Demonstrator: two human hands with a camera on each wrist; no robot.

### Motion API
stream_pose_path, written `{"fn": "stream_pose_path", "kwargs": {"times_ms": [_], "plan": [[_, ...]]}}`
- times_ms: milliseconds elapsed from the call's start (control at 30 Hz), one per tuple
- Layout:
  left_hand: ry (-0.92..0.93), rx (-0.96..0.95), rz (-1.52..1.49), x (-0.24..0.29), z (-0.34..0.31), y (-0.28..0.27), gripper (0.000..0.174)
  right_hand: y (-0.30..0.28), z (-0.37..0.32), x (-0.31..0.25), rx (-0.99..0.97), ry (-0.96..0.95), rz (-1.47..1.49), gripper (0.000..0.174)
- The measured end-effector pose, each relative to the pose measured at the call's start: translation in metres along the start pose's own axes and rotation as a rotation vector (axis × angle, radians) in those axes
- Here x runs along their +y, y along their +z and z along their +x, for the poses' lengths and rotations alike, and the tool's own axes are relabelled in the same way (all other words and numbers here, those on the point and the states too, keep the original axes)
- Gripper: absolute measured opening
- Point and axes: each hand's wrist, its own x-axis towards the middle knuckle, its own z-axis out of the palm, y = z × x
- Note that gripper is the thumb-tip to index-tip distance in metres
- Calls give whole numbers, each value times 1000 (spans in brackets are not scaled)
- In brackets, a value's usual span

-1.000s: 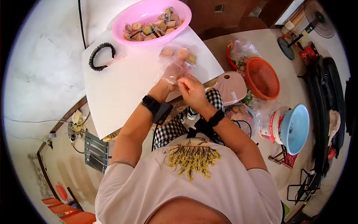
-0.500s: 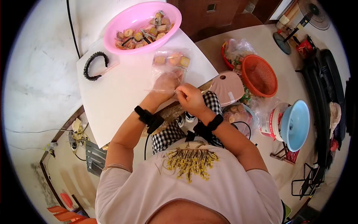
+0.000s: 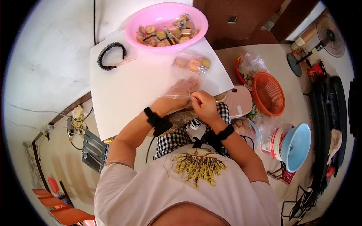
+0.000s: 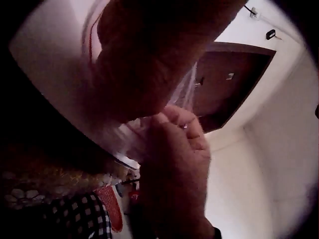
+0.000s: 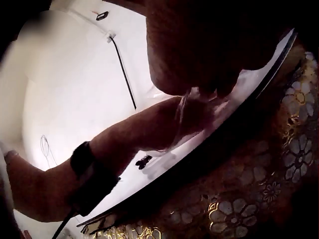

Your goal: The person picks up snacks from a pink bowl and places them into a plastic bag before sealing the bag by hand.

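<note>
While the left hand (image 3: 184,86) reaches over the white table (image 3: 132,90) with clear plastic around it, the right hand (image 3: 205,107) pinches the edge of that clear plastic bag (image 3: 174,96) close to the left wrist. The right hand's grip is narrow, thumb and fingers closed together on the thin film. The left hand looks loosely spread inside the bag, its fingers extended toward the far side of the table, though the wrist views are dark and the film blurs their outline.

Just beyond the left fingertips, three wrapped pastries (image 3: 193,64) lie side by side on the tabletop under clear film; whether that film is part of the same bag, I cannot tell. Past them, at the table's far edge, sits a pink basin (image 3: 132,32) holding many more small wrapped pieces. A dark braided headband (image 3: 112,56) lies near the table's left edge, well apart from both hands.

To the right of the table, an orange-red basket (image 3: 268,94) sits beside a bundle of clear plastic. Nearer the person, a light blue basin (image 3: 296,147) leans tilted against a white bucket (image 3: 274,143). A fan (image 3: 330,39) stands farther off.
</note>
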Motion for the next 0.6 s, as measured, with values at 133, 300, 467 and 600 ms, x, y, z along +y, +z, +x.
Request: {"fn": "stream_pose_path", "kwargs": {"times_ms": [133, 300, 467, 600], "plan": [[-17, -186, -187, 28, -46, -41, 36, 7, 7, 2, 17, -6, -26, 10], [-20, 183, -451, 5, -53, -108, 10, 22, 16, 16, -29, 23, 29, 11], [-120, 485, -140, -92, 14, -136, 11, 28, 25, 31, -59, -116, -78, 10], [-492, 278, 113, -172, 67, -108, 22, 29, 23, 30, -48, -97, -62, 10]]}}
